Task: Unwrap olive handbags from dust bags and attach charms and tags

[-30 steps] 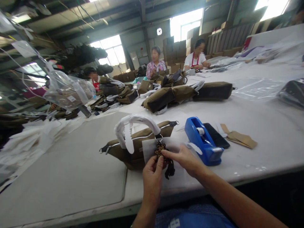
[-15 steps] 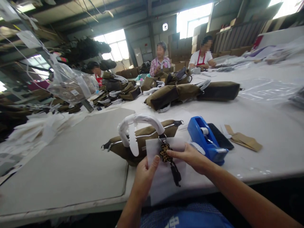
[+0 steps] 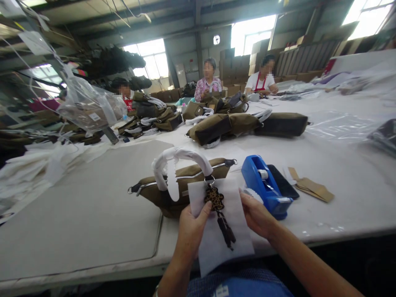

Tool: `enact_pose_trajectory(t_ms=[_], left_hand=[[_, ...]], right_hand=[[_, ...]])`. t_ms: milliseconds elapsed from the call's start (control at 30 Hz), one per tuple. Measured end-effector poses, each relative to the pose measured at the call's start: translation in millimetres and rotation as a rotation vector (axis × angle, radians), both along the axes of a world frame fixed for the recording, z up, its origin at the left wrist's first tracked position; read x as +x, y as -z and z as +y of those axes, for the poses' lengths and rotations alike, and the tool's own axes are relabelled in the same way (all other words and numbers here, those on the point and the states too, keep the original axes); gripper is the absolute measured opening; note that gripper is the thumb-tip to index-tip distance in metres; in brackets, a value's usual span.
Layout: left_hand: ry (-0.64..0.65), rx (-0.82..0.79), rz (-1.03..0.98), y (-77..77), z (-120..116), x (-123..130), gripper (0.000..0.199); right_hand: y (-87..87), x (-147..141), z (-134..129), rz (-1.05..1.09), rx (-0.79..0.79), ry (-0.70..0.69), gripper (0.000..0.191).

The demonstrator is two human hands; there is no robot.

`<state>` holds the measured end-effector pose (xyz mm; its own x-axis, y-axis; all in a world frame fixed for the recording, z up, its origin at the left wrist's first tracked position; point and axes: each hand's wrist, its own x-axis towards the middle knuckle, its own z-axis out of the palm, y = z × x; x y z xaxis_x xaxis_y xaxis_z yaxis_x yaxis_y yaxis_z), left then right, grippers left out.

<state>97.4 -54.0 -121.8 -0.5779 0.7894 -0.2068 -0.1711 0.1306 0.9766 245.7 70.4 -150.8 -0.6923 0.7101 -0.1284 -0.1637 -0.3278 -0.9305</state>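
Observation:
A white sheet of thin paper (image 3: 243, 237) lies behind a leopard-print flower-shaped bag charm (image 3: 215, 196) with a dark tassel (image 3: 225, 231). The charm hangs by a ring from the handle (image 3: 198, 155), wrapped in white, of an olive handbag (image 3: 151, 200) standing on the table. My left hand (image 3: 192, 227) is closed on the paper's left side, its thumb pressing on the charm's lower edge. At the sheet's right edge, my right hand (image 3: 257, 215) pinches the paper; some of its fingers are hidden behind.
Right of the handbag stands a blue tape dispenser (image 3: 262, 187), beside a flat black object (image 3: 284, 182) and brown paper tags (image 3: 314, 189). More olive bags (image 3: 241, 123) lie across the table. A grey board (image 3: 93, 214) covers the left side. Three people sit beyond.
My right hand has moved off the charm to the paper's right edge. My left thumb has come onto the charm, and the sheet now spreads flatter behind it.

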Motion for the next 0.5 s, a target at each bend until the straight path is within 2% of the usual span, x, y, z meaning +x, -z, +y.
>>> enact_pose_trajectory(t_ms=[67,100,300,500], left_hand=[[-0.013,-0.020,0.036,0.6,0,1,0.045],[-0.021,-0.030,0.057,1.2,0,2,0.044],[-0.048,-0.011,0.168,2.2,0,6,0.040],[-0.055,0.071,0.267,-1.5,-6,15,0.040]], right_hand=[[6.1,-3,-8,0.009,-0.094,-0.073,0.039],[6.0,-5,-12,0.000,-0.086,-0.087,0.038],[-8.2,-15,-24,-0.060,0.363,0.097,0.040],[-1.4,-25,-37,-0.148,0.515,0.205,0.032]])
